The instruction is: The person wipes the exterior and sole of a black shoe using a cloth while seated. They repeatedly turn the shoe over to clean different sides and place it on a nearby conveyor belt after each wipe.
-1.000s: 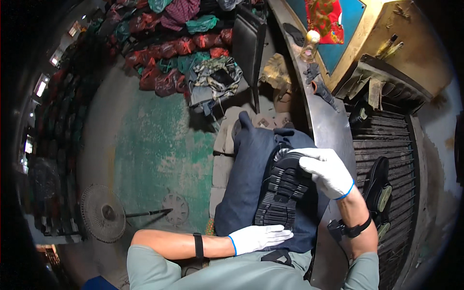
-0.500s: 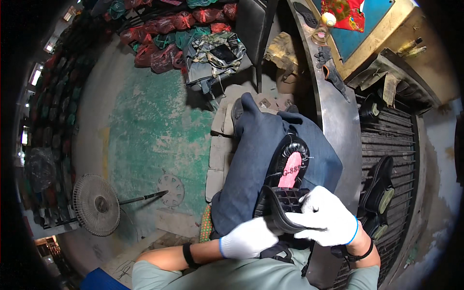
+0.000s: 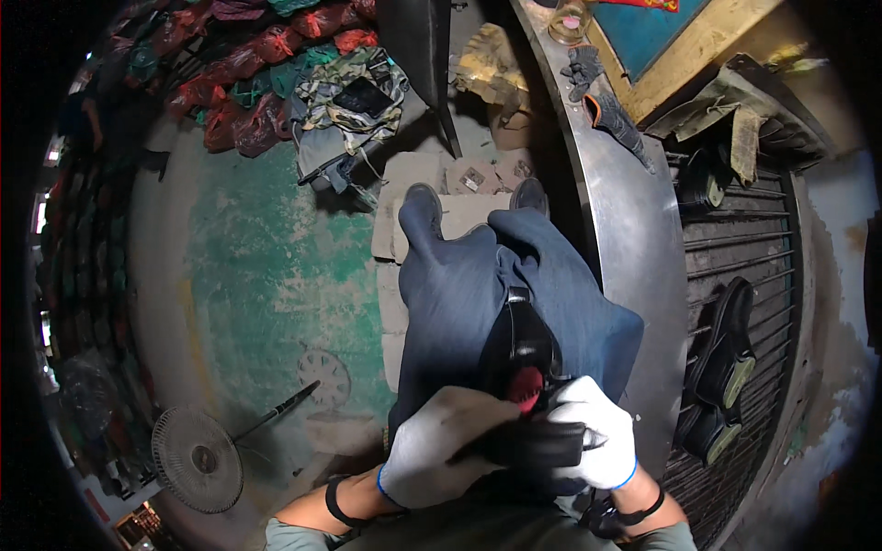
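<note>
We see the left hand (image 3: 446, 448) in a white knitted glove with a blue-edged cuff, its back toward us, at the near end of a smooth, blurred, bar-like dark piece (image 3: 540, 444); we cannot tell how its fingers lie. The right hand (image 3: 597, 433), gloved the same way, has its fingers bent around the piece's other end. Just beyond them, a black shoe upper (image 3: 525, 342), glossy in places and narrowing away from us, sits in the lap between the thighs, with a pinkish-red patch (image 3: 525, 389) near the hands. Dark blue trousers (image 3: 450, 294) crease in soft folds around it.

To the right we find a smooth metal bench top (image 3: 634, 230), with limp grey gloves (image 3: 614, 124) at its far part. Beyond it, black shoes (image 3: 724, 344) with pale green patches rest on a rack (image 3: 726, 246) of thin parallel bars. Leftward, we see a round wire-caged fan (image 3: 197, 459), a floor (image 3: 262, 248) of flaking green paint, and crinkled red plastic bags (image 3: 262, 124) beside a rumpled camouflage cloth (image 3: 381, 96).
</note>
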Available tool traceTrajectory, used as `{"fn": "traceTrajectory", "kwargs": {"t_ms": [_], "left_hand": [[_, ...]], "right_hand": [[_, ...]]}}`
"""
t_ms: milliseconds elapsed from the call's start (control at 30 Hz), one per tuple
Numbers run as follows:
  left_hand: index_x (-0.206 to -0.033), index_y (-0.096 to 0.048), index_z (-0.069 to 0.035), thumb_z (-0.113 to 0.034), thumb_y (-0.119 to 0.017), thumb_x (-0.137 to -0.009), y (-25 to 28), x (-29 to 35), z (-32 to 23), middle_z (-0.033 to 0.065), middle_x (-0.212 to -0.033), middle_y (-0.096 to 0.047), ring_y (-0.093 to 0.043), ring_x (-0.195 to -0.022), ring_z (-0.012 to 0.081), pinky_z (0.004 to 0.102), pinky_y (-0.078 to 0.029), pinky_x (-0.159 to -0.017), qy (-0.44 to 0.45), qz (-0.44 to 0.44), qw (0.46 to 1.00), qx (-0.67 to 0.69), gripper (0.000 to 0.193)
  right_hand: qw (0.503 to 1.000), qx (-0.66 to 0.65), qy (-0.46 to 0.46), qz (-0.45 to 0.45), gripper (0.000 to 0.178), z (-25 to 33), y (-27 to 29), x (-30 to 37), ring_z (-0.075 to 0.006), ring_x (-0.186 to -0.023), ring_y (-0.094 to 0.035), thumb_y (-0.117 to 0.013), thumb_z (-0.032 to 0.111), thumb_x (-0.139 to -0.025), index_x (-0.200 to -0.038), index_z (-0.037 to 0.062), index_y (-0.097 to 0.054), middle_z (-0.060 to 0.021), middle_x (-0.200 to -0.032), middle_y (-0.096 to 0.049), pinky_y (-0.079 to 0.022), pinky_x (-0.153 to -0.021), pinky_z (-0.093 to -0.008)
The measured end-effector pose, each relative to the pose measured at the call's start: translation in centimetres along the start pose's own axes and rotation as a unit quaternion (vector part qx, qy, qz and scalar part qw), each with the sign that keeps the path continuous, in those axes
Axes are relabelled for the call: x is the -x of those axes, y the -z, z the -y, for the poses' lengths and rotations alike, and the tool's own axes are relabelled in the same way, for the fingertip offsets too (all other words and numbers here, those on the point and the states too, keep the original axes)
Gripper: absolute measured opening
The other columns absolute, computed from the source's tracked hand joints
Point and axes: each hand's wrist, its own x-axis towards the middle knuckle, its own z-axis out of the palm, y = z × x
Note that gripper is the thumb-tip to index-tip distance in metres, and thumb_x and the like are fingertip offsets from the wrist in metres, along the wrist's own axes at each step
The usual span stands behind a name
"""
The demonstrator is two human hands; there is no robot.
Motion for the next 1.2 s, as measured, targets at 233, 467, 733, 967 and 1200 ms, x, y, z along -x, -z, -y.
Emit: {"fn": "traceTrajectory", "kwargs": {"t_ms": [233, 467, 733, 967, 1200], "left_hand": [[-0.130, -0.071, -0.006, -0.026, -0.101, -0.071, -0.4, -4.1, 1.3, 0.0164, -0.123, -0.071, -0.071, -0.113, 0.0379, 0.0470, -0.058, -0.098, 0.126, -0.068, 0.989, -0.038, 0.069], [-0.123, -0.074, -0.001, -0.031, -0.104, -0.069, 2.9, -8.5, 1.0, 0.0174, -0.108, -0.074, -0.076, -0.096, 0.0313, 0.0399, -0.061, -0.089, 0.349, 0.027, 0.937, 0.003, 0.069], [-0.120, -0.078, -0.005, -0.030, -0.093, -0.085, -2.5, -2.6, -1.5, 0.0164, -0.099, -0.077, -0.076, -0.082, 0.0337, 0.0411, -0.060, -0.077, 0.186, -0.098, 0.967, -0.145, 0.046], [-0.133, -0.069, 0.009, -0.056, -0.106, -0.063, -2.0, 3.1, -8.1, 0.0215, -0.116, -0.077, -0.079, -0.103, 0.0315, 0.0420, -0.063, -0.093, -0.041, -0.216, 0.970, -0.104, 0.102], [-0.161, -0.042, 0.014, -0.049, -0.106, -0.066, -4.6, 7.5, -8.6, 0.0349, -0.147, -0.064, -0.073, -0.129, 0.0433, 0.0459, -0.059, -0.111, 0.060, -0.179, 0.961, -0.201, 0.131]], "right_hand": [[0.973, 0.128, -0.145, -0.125, 0.069, 1.5, -0.2, -3.6, -0.0266, -0.095, -0.069, -0.096, 0.006, -0.059, -0.126, 0.0035, -0.078, -0.0114, -0.109, -0.070, -0.055, -0.085, -0.0354], [0.906, 0.164, -0.385, -0.064, 0.099, 2.5, 2.7, -7.2, -0.0116, -0.074, -0.065, -0.103, 0.014, -0.061, -0.152, 0.0104, -0.065, -0.0086, -0.088, -0.071, -0.057, -0.074, -0.0299], [0.936, 0.302, 0.054, -0.172, 0.059, 1.4, -2.6, -2.1, -0.0275, -0.079, -0.067, -0.092, 0.015, -0.085, -0.135, -0.0065, -0.072, -0.0130, -0.090, -0.067, -0.059, -0.077, -0.0392], [0.892, 0.332, 0.203, -0.230, 0.042, 7.2, -4.8, 4.0, -0.0366, -0.097, -0.072, -0.090, 0.009, -0.071, -0.108, -0.0057, -0.077, -0.0205, -0.111, -0.075, -0.059, -0.086, -0.0447], [0.979, -0.091, 0.092, -0.157, 0.071, 2.9, -5.9, 8.7, -0.0342, -0.131, -0.065, -0.077, 0.031, -0.098, -0.158, 0.0013, -0.053, -0.0201, -0.150, -0.060, -0.057, -0.105, -0.0447]]}}
